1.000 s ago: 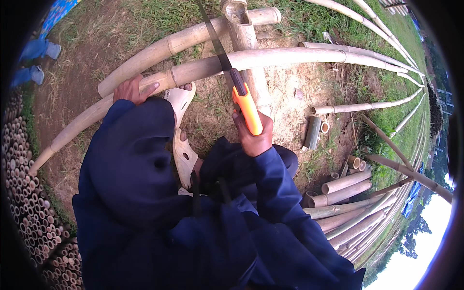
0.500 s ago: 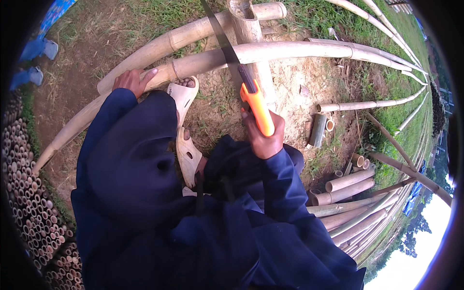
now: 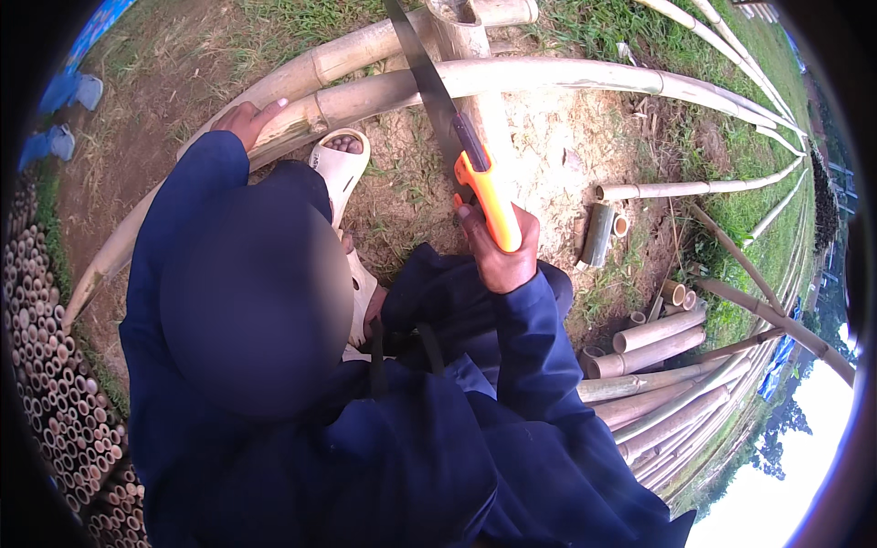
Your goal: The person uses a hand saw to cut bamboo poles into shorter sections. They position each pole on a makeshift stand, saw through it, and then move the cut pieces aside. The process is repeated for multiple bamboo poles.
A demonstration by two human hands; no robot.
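Observation:
My right hand is closed round the orange handle of a hand saw. Its long dark blade points away from me and crosses a long pale bamboo pole. On the left, my left hand grips that same pole near a joint, thumb lying along the top and the other fingers partly hidden. Beneath the pole, close to the blade, runs a thick upright-looking bamboo post with a cut hollow end. A second bamboo pole lies just beyond the first.
My cream clogs stand on the dirt below the pole. Short cut bamboo pieces and a greenish tube lie at the right. Stacked bamboo ends fill the lower left. Another person's shoes show at the upper left.
The pole has shifted away from me, nearer the pole beyond it, and my left hand has moved with it. The saw stays across the pole with little change. The view has shifted slightly.

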